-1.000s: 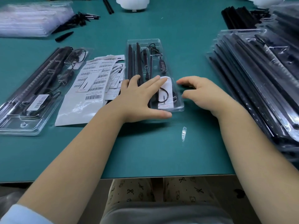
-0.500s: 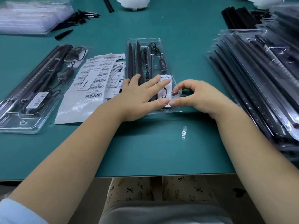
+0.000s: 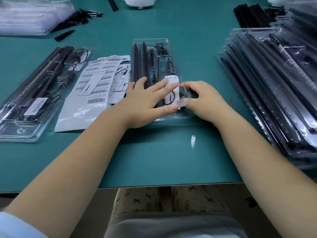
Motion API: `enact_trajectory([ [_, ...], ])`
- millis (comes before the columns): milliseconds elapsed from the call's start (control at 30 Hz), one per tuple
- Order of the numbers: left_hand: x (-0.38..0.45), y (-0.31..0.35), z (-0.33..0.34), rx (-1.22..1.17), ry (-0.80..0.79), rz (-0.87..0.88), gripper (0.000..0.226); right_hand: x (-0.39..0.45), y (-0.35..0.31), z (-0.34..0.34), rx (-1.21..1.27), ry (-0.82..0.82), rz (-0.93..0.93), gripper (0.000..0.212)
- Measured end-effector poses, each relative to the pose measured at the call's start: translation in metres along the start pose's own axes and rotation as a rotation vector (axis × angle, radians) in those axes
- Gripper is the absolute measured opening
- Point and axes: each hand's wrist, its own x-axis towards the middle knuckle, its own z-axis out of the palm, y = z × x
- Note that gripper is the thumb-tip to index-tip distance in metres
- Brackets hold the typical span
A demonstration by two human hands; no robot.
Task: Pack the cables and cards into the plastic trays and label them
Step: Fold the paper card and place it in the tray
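Note:
A clear plastic tray (image 3: 151, 42) lies lengthwise in the middle of the green table, holding black rods, a coiled black cable (image 3: 161, 48) and a white card (image 3: 172, 79). My left hand (image 3: 147, 102) presses flat on the tray's near half, fingers spread across the card. My right hand (image 3: 204, 98) pinches the tray's near right corner, lifting the clear edge a little. A heap of barcode labels (image 3: 96, 78) lies just left of the tray.
A packed, labelled tray (image 3: 25, 127) lies at the left. A tall stack of filled trays (image 3: 274, 86) takes up the right side. Empty clear trays (image 3: 30, 18) and loose black parts (image 3: 65, 35) lie at the far left. The table edge (image 3: 171, 185) runs close to my lap.
My right hand moved left from beside the tray and took hold of its near right corner. My left hand stayed pressed on the tray. The view shifted slightly.

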Motion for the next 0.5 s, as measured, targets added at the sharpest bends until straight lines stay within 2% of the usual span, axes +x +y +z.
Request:
enact_trajectory([
  [67,0.0,-0.001,0.0,0.001,0.005,0.0,0.077,0.002,-0.001,0.003,-0.13,-0.049,0.014,0.051],
  [267,0.0,0.001,0.0,0.052,0.001,-0.008,0.079,0.006,0.001,0.004,-0.314,-0.139,0.017,0.054],
  [333,0.0,0.002,0.0,0.064,0.009,-0.007,0.083,0.003,0.004,-0.006,-0.208,-0.214,-0.008,0.059],
  [400,0.0,0.002,0.0,0.07,0.009,0.002,0.085,-0.002,0.007,-0.02,0.055,-0.276,-0.027,0.056],
  [433,0.0,0.002,-0.001,0.072,0.005,0.006,0.085,-0.004,0.008,-0.024,0.168,-0.282,-0.013,0.055],
  [500,0.0,0.002,-0.001,0.068,-0.001,0.009,0.084,-0.006,0.01,-0.027,0.246,-0.255,0.019,0.056],
])
